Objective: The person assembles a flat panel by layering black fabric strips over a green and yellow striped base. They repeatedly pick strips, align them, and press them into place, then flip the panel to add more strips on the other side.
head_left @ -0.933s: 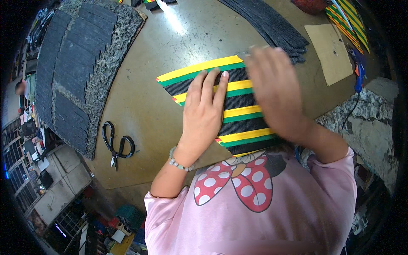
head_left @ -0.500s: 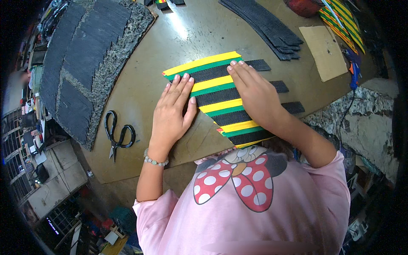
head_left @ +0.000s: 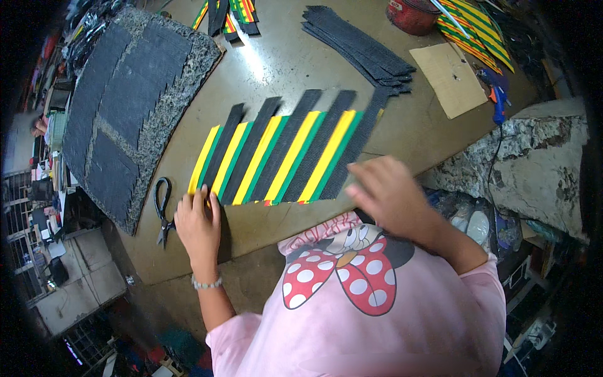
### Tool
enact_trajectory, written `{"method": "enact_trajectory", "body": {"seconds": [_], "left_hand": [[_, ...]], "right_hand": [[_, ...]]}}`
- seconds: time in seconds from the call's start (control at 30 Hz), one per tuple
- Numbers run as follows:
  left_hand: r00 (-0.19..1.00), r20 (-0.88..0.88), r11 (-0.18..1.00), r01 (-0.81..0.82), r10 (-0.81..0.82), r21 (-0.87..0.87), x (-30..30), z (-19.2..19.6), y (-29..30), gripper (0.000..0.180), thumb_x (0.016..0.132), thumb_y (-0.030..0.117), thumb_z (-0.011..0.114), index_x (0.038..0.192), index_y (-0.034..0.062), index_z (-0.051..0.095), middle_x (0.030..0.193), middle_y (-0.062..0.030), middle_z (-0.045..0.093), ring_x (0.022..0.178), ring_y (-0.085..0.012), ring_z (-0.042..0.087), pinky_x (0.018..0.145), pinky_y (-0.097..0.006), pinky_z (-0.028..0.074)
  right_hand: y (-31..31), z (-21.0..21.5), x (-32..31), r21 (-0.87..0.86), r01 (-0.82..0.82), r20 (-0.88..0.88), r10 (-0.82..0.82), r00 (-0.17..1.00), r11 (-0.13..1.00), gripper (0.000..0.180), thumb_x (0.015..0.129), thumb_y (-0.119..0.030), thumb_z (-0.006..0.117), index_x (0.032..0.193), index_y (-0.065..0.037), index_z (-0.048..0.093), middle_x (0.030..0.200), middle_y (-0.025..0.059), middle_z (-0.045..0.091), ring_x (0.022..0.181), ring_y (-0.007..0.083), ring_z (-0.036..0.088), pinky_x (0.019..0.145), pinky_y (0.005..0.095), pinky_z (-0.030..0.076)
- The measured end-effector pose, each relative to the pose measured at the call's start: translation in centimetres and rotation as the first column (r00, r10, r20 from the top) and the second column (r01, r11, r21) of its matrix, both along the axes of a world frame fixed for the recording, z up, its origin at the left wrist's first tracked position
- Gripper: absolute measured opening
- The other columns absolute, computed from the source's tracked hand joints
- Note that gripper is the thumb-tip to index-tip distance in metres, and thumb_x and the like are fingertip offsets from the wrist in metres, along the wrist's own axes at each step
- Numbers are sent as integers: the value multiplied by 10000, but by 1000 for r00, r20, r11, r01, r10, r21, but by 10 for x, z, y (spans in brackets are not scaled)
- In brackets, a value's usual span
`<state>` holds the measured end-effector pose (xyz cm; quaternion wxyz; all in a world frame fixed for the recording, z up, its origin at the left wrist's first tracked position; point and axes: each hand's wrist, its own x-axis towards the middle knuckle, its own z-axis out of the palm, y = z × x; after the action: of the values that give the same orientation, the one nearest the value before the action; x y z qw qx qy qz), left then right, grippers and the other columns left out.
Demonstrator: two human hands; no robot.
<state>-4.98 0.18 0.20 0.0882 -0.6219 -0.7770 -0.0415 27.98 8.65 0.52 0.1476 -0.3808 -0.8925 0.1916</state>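
A panel of slanted strips (head_left: pixel 286 151), black webbing alternating with yellow and green bands, lies across the middle of the table. Its black strip ends stick out along the far edge and look slightly smeared by motion. My left hand (head_left: pixel 199 223) has its fingertips and thumb closed on the panel's near left corner. Just off the near right edge, my right hand (head_left: pixel 392 195) is blurred; its fingers are apart and it holds nothing. Black-handled scissors (head_left: pixel 164 213) lie left of my left hand.
A rough board with black slabs (head_left: pixel 135 94) takes up the left side. Black strips (head_left: pixel 361 50) are stacked at the back. On the right are a cardboard piece (head_left: pixel 449 78), a blue glue gun (head_left: pixel 499 103), a red pot (head_left: pixel 411 16) and striped pieces (head_left: pixel 480 31).
The panel has turned counterclockwise and shifted left, so its black ends now point away from me. My left hand moved to its near left corner; my right hand came off it toward me.
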Motion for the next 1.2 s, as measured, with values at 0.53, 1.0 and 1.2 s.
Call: {"method": "enact_trajectory", "body": {"seconds": [0.53, 1.0, 1.2], "left_hand": [[356, 663, 632, 740, -658, 230, 148, -23, 21, 507, 901, 282, 667, 1367, 116, 556, 1533, -219, 370, 1393, -426, 387, 1153, -532, 291], [721, 543, 897, 410, -431, 167, 121, -29, 2, 296, 916, 195, 648, 1185, 74, 672, 1340, -150, 572, 1306, -355, 501, 1086, -498, 374], [541, 713, 891, 193, -446, 411, 118, -6, 17, 227, 903, 68, 640, 1117, 26, 702, 1234, -164, 640, 1213, -330, 587, 1031, -442, 440]], "right_hand": [[272, -67, -71, 370, 353, -151, -320, 935, 859, 335, 885, -261, 687, 1110, -13, 712, 1097, 229, 644, 1061, 394, 602, 955, 445, 486], [298, -41, -25, -479, 131, -453, -372, 810, 868, 316, 1057, -235, 470, 1191, 42, 543, 1068, 125, 707, 878, 137, 672, 812, 277, 532], [196, 31, -2, 133, 304, -708, -124, 696, 943, 248, 1010, -149, 576, 1159, 29, 662, 1026, 114, 729, 950, 154, 690, 851, 280, 527]]}}
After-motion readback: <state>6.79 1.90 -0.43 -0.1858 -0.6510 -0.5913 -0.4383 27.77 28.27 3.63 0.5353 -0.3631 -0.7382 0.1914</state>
